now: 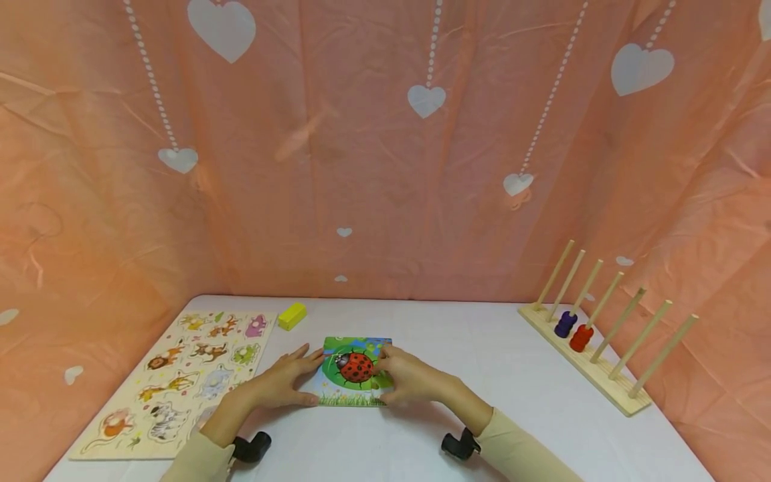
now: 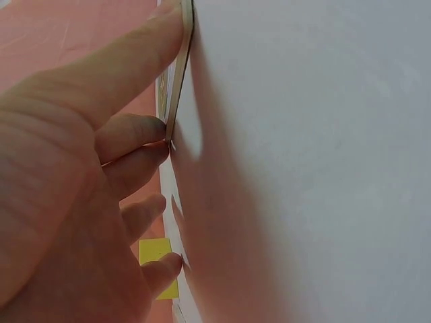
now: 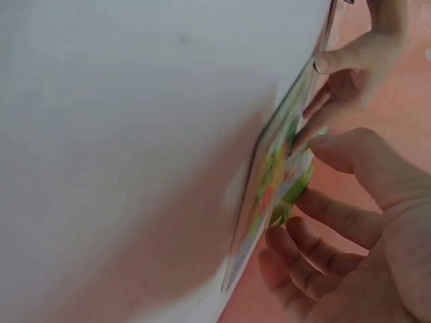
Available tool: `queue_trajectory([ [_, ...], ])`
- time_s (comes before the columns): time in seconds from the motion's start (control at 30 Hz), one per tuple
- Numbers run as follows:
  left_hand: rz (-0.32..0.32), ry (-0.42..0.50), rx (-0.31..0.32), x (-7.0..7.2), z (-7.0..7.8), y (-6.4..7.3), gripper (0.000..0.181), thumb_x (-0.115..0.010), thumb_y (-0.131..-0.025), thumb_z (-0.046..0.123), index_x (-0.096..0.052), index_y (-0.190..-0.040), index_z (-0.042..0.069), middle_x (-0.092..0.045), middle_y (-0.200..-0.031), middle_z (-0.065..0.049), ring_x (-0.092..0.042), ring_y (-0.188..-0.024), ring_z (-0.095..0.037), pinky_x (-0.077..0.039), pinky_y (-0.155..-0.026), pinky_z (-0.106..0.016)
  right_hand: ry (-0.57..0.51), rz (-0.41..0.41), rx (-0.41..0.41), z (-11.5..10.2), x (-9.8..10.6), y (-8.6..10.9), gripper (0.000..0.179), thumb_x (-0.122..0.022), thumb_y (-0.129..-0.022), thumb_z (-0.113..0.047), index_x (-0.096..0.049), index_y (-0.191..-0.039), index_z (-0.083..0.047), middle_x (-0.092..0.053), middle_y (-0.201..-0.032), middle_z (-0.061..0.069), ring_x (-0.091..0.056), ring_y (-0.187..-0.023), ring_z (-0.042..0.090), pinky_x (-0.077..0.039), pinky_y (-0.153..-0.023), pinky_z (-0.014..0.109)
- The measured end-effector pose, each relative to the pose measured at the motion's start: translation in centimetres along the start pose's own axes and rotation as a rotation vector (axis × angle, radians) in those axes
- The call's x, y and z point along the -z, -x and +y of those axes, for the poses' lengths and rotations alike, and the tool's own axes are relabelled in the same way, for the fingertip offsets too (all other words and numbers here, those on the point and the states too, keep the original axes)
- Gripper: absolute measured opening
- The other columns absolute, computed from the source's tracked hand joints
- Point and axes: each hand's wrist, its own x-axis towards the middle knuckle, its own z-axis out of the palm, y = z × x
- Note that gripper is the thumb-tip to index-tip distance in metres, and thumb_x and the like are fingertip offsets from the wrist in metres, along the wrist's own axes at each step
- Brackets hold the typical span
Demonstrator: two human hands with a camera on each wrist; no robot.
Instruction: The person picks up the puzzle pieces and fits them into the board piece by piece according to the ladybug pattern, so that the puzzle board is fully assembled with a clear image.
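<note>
A square ladybug puzzle (image 1: 354, 367) lies flat on the white table between both hands, a red spotted ladybug on green and blue. At its left side my left hand (image 1: 283, 380) rests with spread, fairly straight fingers, thumb by the lower-left corner. The left wrist view shows the thumb and fingertips against the thin wooden edge of the board (image 2: 178, 81). Over the puzzle's right side, my right hand (image 1: 415, 376) has its fingers bent. In the right wrist view it pinches a green-printed puzzle piece (image 3: 296, 185), tilted up from the board; the fingers partly hide it.
A wooden animal peg puzzle board (image 1: 187, 365) lies at the left. A yellow block (image 1: 292, 316) sits behind the left hand. At the right stands a wooden peg rack (image 1: 593, 368) with upright rods, bearing purple beads (image 1: 565, 324) and red beads (image 1: 581, 338).
</note>
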Motion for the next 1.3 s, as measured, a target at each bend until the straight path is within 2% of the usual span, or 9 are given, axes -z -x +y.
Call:
queue_trajectory([
  [0.17,-0.004,-0.002,0.004,0.0,0.0,-0.2,0.083,-0.078,-0.084,0.039,-0.045,-0.143,-0.010,-0.034,-0.154,-0.027,-0.015,-0.143,-0.057,-0.014,-0.106,-0.078,0.024,-0.012,-0.037,-0.2,-0.7,-0.5,0.036,-0.081,-0.073,-0.008,-0.072,-0.107,-0.001,-0.045,-0.094,-0.002,-0.040,-0.082,0.006,-0.037,-0.067,0.016],
  [0.3,-0.006,-0.005,0.003,0.0,0.1,-0.3,0.083,-0.078,-0.084,0.039,-0.045,-0.142,-0.011,-0.035,-0.154,-0.028,-0.015,-0.143,-0.057,-0.014,-0.107,-0.078,0.016,-0.004,-0.038,-0.4,-0.7,-0.5,0.036,-0.082,-0.078,-0.009,-0.070,-0.111,-0.002,-0.048,-0.093,0.000,-0.039,-0.080,0.006,-0.036,-0.066,0.017],
  [0.57,-0.004,-0.009,-0.012,0.1,0.1,-0.3,0.083,-0.078,-0.084,0.039,-0.045,-0.142,-0.012,-0.035,-0.153,-0.029,-0.016,-0.142,-0.058,-0.014,-0.106,-0.078,0.027,0.003,-0.039,-0.4,-1.0,-0.7,0.030,-0.084,-0.080,-0.013,-0.071,-0.107,-0.007,-0.050,-0.094,-0.001,-0.040,-0.083,0.005,-0.039,-0.071,0.017],
  [0.7,-0.001,-0.006,-0.008,0.1,0.1,-0.2,0.084,-0.078,-0.084,0.040,-0.045,-0.142,-0.011,-0.036,-0.153,-0.028,-0.016,-0.142,-0.058,-0.013,-0.107,-0.078,0.041,-0.013,-0.069,-0.7,-1.1,-0.7,0.036,-0.082,-0.083,-0.020,-0.071,-0.115,-0.008,-0.053,-0.101,-0.002,-0.043,-0.086,0.005,-0.041,-0.073,0.018],
  [0.77,0.004,-0.005,-0.007,0.0,0.0,-0.1,0.084,-0.078,-0.084,0.040,-0.045,-0.143,-0.010,-0.036,-0.153,-0.028,-0.016,-0.142,-0.058,-0.013,-0.107,-0.077,0.080,-0.037,-0.087,-1.0,-1.1,-0.6,0.040,-0.081,-0.085,-0.026,-0.070,-0.120,-0.009,-0.057,-0.111,0.000,-0.050,-0.093,0.006,-0.046,-0.078,0.020],
  [0.87,0.010,-0.007,-0.010,0.0,0.0,-0.1,0.084,-0.078,-0.084,0.041,-0.046,-0.142,-0.010,-0.037,-0.153,-0.028,-0.016,-0.142,-0.057,-0.014,-0.107,-0.077,0.153,-0.097,-0.114,-1.6,-1.0,-0.1,0.053,-0.077,-0.087,-0.036,-0.065,-0.131,-0.008,-0.055,-0.136,0.007,-0.055,-0.118,0.015,-0.050,-0.095,0.031],
  [1.0,0.009,-0.009,-0.006,-0.1,-0.1,0.0,0.084,-0.078,-0.084,0.041,-0.046,-0.143,-0.010,-0.036,-0.153,-0.028,-0.017,-0.142,-0.057,-0.014,-0.107,-0.077,0.195,-0.206,-0.146,-2.4,-0.8,0.8,0.072,-0.070,-0.090,-0.046,-0.049,-0.147,-0.007,-0.035,-0.159,0.010,-0.034,-0.145,0.025,-0.039,-0.111,0.047],
  [1.13,0.005,-0.007,0.003,-0.1,-0.1,-0.1,0.085,-0.077,-0.083,0.042,-0.046,-0.143,-0.009,-0.035,-0.154,-0.027,-0.016,-0.142,-0.057,-0.013,-0.108,-0.077,0.177,-0.263,-0.174,-3.1,-0.6,1.6,0.084,-0.068,-0.090,-0.052,-0.037,-0.154,-0.008,-0.027,-0.163,0.006,-0.025,-0.149,0.025,-0.031,-0.114,0.055],
  [1.3,0.006,0.000,0.017,-0.1,-0.1,-0.1,0.084,-0.078,-0.083,0.041,-0.046,-0.143,-0.009,-0.035,-0.155,-0.026,-0.015,-0.143,-0.057,-0.012,-0.108,-0.076,0.207,-0.292,-0.163,-3.8,-0.5,2.1,0.089,-0.069,-0.087,-0.056,-0.035,-0.155,-0.010,-0.027,-0.163,0.004,-0.025,-0.149,0.025,-0.028,-0.115,0.057],
])
